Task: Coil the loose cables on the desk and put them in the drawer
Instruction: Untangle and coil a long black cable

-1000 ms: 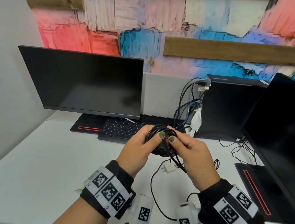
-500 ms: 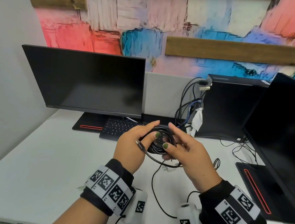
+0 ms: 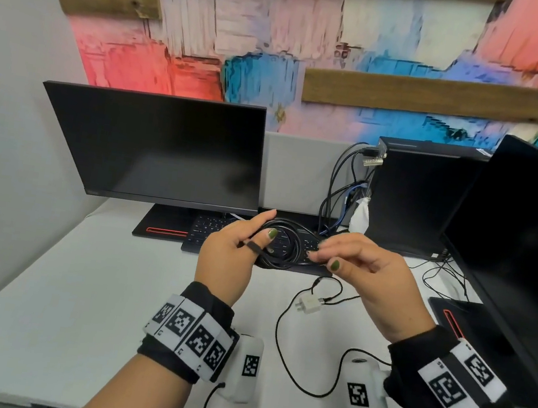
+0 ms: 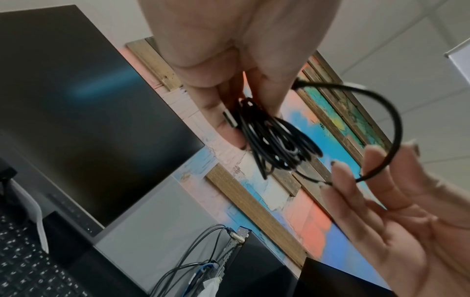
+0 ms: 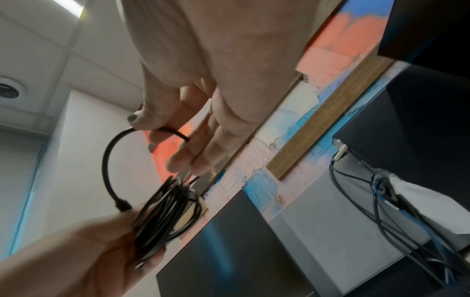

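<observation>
Above the desk [image 3: 77,280] my left hand [image 3: 262,229] grips a coiled black cable [image 3: 284,247], thumb pressed on the coil beside one connector. My right hand [image 3: 327,255] pinches the cable's free end between thumb and forefinger at the coil's right side. In the left wrist view the coil [image 4: 277,144] hangs from my left fingers and a single loose loop [image 4: 391,120] runs to my right hand [image 4: 406,221]. The right wrist view has that end pinched [image 5: 162,130] above the coil [image 5: 165,217]. A white charger plug [image 3: 308,304] with a thin black cable [image 3: 279,343] lies on the desk. No drawer is in view.
A dark monitor [image 3: 165,147] and a keyboard [image 3: 208,230] stand behind my hands. A black computer tower [image 3: 413,196] with plugged-in cables [image 3: 341,193] is at the back right. A second monitor [image 3: 525,240] fills the right side, a white wall the left.
My hands have drawn apart. The right hand has pulled the cable's free end out to the right, and the coil has opened into a wider ring in my left hand.
</observation>
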A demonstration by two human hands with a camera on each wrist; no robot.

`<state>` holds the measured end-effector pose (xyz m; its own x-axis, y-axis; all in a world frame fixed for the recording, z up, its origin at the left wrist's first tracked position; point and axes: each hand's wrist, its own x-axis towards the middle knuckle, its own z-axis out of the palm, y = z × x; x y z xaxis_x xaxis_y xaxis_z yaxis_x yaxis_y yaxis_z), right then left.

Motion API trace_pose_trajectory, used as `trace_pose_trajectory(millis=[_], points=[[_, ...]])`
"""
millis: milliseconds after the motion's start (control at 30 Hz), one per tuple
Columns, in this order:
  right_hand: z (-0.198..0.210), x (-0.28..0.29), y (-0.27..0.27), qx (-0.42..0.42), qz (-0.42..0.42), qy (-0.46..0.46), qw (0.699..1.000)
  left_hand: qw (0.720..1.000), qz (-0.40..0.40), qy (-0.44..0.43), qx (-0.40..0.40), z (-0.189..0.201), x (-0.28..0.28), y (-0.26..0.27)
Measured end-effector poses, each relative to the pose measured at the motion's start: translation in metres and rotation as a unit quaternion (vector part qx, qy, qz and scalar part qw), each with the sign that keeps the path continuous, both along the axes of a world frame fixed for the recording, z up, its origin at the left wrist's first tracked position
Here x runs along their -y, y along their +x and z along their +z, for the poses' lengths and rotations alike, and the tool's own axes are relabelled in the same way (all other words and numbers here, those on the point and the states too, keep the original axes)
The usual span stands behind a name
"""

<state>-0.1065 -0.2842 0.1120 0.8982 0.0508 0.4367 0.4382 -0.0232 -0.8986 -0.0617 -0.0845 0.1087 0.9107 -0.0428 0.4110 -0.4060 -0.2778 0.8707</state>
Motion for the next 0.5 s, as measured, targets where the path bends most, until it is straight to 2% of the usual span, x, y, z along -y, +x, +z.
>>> trace_pose_trajectory(millis=[133, 267, 500], points=[[0.002, 0.016, 0.006, -0.04, 0.037, 0.065, 0.996, 1.0, -0.021, -0.006, -0.012, 0.001, 0.001, -0.001], [0.007, 0.028, 0.009, -0.044, 0.039, 0.053, 0.997, 0.998, -0.044, 0.037, -0.016, 0.003, -0.001, 0.0], [0.008, 0.03, 0.007, -0.055, 0.075, 0.011, 0.996, 0.997, -0.045, 0.052, -0.024, 0.003, 0.001, 0.002]])
